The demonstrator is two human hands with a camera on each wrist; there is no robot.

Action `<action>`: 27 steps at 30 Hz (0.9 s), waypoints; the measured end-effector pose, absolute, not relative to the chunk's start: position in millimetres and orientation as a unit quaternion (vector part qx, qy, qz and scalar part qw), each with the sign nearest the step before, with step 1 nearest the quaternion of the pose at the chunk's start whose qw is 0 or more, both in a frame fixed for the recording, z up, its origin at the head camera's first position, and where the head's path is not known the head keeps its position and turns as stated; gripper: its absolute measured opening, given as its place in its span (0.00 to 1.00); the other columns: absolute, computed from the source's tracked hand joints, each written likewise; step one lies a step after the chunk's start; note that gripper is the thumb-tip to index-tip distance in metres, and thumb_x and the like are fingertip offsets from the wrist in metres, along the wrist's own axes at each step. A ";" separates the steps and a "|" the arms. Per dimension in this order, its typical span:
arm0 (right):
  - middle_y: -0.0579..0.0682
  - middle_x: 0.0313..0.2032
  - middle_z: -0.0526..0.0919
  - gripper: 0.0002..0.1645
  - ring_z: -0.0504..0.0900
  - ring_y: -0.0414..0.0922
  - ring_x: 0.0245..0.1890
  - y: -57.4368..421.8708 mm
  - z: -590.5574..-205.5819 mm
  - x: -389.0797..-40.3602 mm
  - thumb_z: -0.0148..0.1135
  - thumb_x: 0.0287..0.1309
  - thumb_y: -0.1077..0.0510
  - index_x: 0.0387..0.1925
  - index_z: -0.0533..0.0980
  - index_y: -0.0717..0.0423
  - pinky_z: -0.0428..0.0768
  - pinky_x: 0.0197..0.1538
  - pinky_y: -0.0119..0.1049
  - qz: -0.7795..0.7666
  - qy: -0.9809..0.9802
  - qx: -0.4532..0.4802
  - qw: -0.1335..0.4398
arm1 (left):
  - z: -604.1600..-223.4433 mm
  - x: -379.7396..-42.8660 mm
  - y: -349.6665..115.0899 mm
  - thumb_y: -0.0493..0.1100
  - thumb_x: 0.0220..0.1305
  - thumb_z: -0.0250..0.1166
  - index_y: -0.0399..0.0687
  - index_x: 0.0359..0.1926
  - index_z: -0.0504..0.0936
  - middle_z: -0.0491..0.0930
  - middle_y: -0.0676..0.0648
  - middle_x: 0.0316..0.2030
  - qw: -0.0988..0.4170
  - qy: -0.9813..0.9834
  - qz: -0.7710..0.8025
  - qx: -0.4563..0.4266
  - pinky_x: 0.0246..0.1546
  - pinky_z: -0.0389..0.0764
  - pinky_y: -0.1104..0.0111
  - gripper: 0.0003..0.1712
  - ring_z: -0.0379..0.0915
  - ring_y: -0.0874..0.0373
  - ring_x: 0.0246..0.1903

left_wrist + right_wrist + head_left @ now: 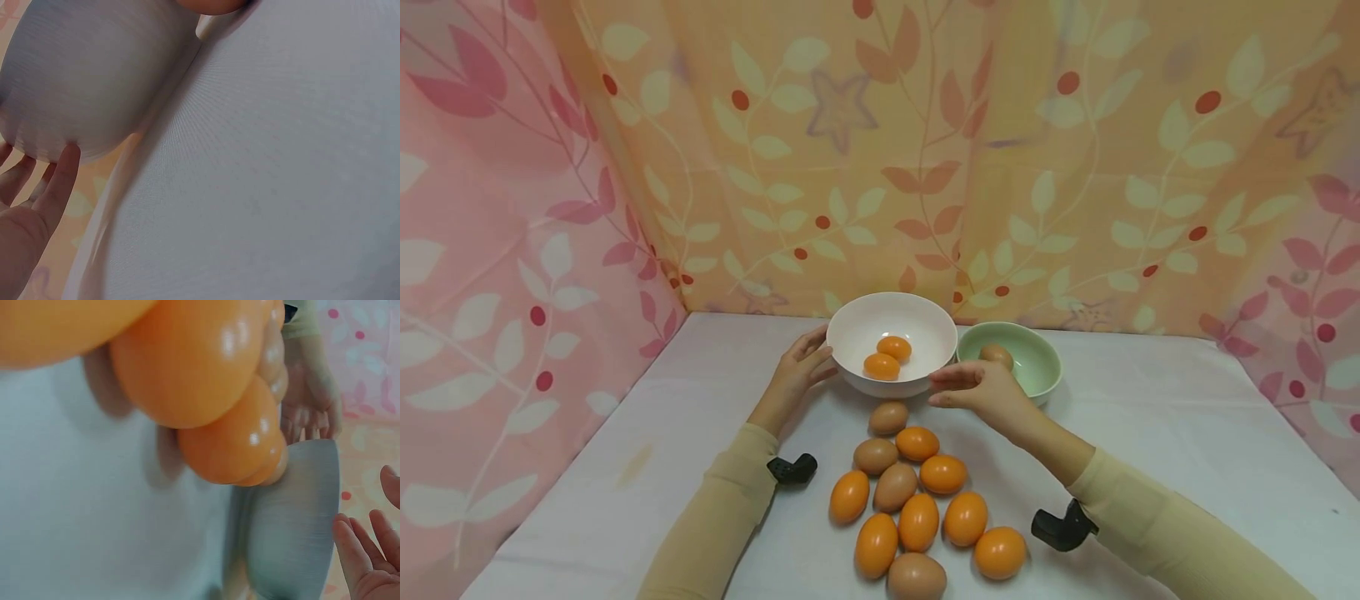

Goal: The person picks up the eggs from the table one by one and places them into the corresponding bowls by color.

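A white bowl (850, 379) stands at the back of the table, with two orange eggs (882, 367) inside. Against its left side rest the fingertips of my left hand (797, 367), fingers extended; the left wrist view shows them on the bowl's outer wall (106, 75). My right hand (988, 392) is beside the bowl's right side, thumb and fingers apart and nothing between them. Whether its fingertips touch the rim I cannot tell. Behind this hand is a green bowl (1037, 358), partly covered by it, with a brown egg (996, 357) inside.
Several orange eggs (918, 522) and brown eggs (896, 487) lie in a loose group in front of the white bowl, between my forearms. A white cloth (1150, 433) covers the table. Patterned curtains (925, 167) hang behind and at both sides.
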State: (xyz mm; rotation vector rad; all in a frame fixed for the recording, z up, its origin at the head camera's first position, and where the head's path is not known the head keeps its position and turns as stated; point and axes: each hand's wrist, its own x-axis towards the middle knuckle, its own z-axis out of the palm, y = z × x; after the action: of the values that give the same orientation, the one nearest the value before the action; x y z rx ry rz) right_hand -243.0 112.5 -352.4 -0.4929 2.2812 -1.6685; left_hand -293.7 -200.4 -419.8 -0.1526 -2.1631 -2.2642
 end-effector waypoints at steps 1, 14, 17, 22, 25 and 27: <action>0.64 0.51 0.85 0.26 0.85 0.39 0.45 113.4 -354.0 -242.9 0.71 0.56 0.61 0.55 0.78 0.69 0.86 0.51 0.34 -0.574 0.789 -0.171 0.137 | -419.8 -293.7 -200.6 0.42 0.75 0.55 0.46 0.75 0.60 0.59 0.46 0.76 0.004 -0.690 -0.722 -0.049 0.62 0.79 0.56 0.31 0.61 0.49 0.71; 0.68 0.57 0.80 0.31 0.81 0.57 0.57 113.9 -375.2 -241.3 0.72 0.55 0.61 0.58 0.74 0.72 0.85 0.55 0.39 -0.561 0.790 -0.174 0.177 | -418.6 -292.6 -201.0 0.42 0.75 0.55 0.45 0.74 0.60 0.59 0.45 0.75 0.007 -0.690 -0.722 -0.049 0.64 0.76 0.51 0.31 0.64 0.47 0.68; 0.67 0.56 0.80 0.32 0.81 0.58 0.57 113.4 -380.9 -240.8 0.73 0.53 0.60 0.58 0.74 0.72 0.85 0.54 0.39 -0.556 0.794 -0.167 0.183 | -418.8 -292.3 -201.2 0.41 0.75 0.54 0.45 0.74 0.61 0.59 0.45 0.75 0.007 -0.688 -0.724 -0.047 0.64 0.76 0.51 0.30 0.64 0.46 0.68; 0.66 0.55 0.82 0.31 0.82 0.55 0.55 113.4 -387.5 -240.0 0.74 0.52 0.60 0.56 0.76 0.71 0.85 0.53 0.39 -0.547 0.801 -0.161 0.183 | -419.0 -291.5 -201.7 0.42 0.75 0.55 0.46 0.74 0.62 0.60 0.45 0.75 0.008 -0.688 -0.724 -0.045 0.64 0.76 0.50 0.30 0.65 0.46 0.68; 0.65 0.54 0.83 0.29 0.83 0.54 0.54 113.8 -389.3 -239.5 0.73 0.53 0.61 0.56 0.76 0.71 0.86 0.53 0.39 -0.546 0.801 -0.163 0.186 | -418.3 -292.0 -201.1 0.42 0.74 0.55 0.45 0.74 0.62 0.60 0.45 0.75 0.008 -0.686 -0.725 -0.050 0.65 0.75 0.50 0.30 0.64 0.46 0.69; 0.65 0.53 0.83 0.28 0.83 0.54 0.54 113.7 -390.2 -238.7 0.72 0.53 0.62 0.55 0.77 0.71 0.85 0.54 0.39 -0.543 0.801 -0.162 0.192 | -418.8 -292.2 -201.1 0.42 0.75 0.55 0.45 0.74 0.61 0.59 0.45 0.75 0.005 -0.688 -0.724 -0.052 0.65 0.75 0.49 0.30 0.63 0.44 0.70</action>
State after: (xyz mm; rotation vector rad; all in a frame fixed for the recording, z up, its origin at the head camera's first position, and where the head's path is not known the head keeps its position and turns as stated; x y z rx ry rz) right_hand -238.7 113.7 -390.2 -0.4544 2.2497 -1.5260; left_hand -292.2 -201.1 -418.8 -0.1644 -2.1541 -2.2671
